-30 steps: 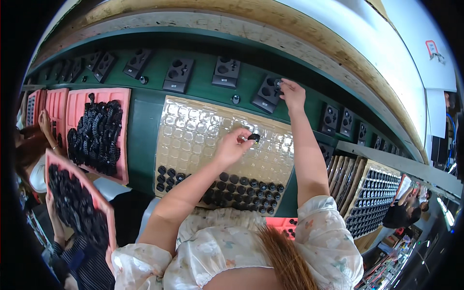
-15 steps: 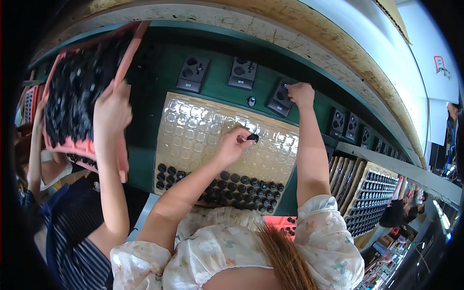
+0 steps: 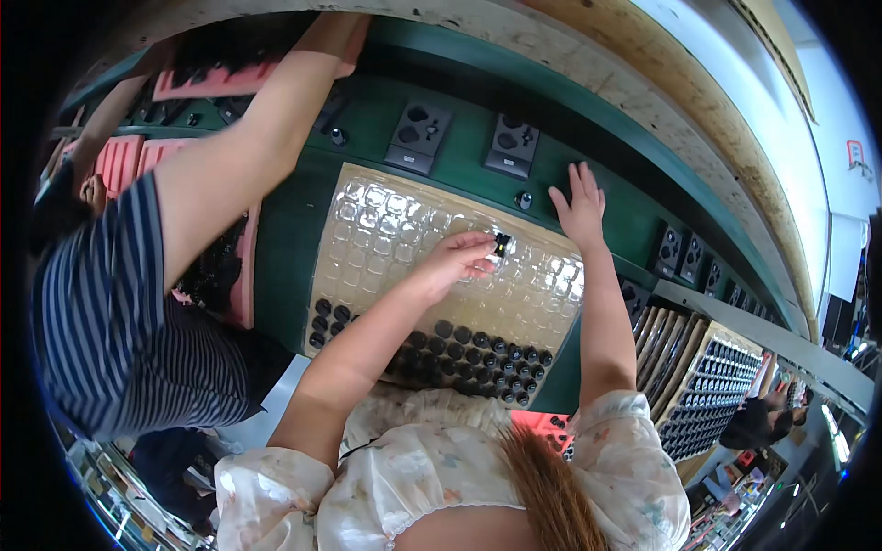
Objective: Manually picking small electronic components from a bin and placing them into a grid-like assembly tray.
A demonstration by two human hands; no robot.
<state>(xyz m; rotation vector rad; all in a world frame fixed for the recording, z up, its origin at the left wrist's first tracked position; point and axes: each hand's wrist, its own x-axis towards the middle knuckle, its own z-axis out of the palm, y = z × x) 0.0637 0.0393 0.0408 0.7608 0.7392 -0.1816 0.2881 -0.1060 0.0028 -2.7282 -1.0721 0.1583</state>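
Over the clear blister tray (image 3: pixel 377 243), my left hand (image 3: pixel 452 262) pinches a small black part (image 3: pixel 502 244) with a yellowish spot between thumb and fingers. Its exact kind is too small to make out. Short black cylinders (image 3: pixel 444 328) fill the tray's near rows. Beyond the tray's far edge, my right hand (image 3: pixel 581 207) lies with fingers spread on the green surface and holds nothing. Just left of it stands a small black cylinder (image 3: pixel 524 199). Two dark box inserts with round cut-outs, one left (image 3: pixel 420 136) and one right (image 3: pixel 512 145), lie farther back.
At left, another person's arm (image 3: pixel 248 151) stretches across toward a pink tray (image 3: pixel 216 83). More box inserts (image 3: pixel 668 250) lie at right, above a stack of filled trays (image 3: pixel 707 367). A scuffed shelf edge (image 3: pixel 643 73) runs overhead along the far side.
My right hand has let go of the box insert and opened. The nearer inserts and loose cylinder appear farther right. My left hand has turned the small part. The other person's pink tray has moved away.
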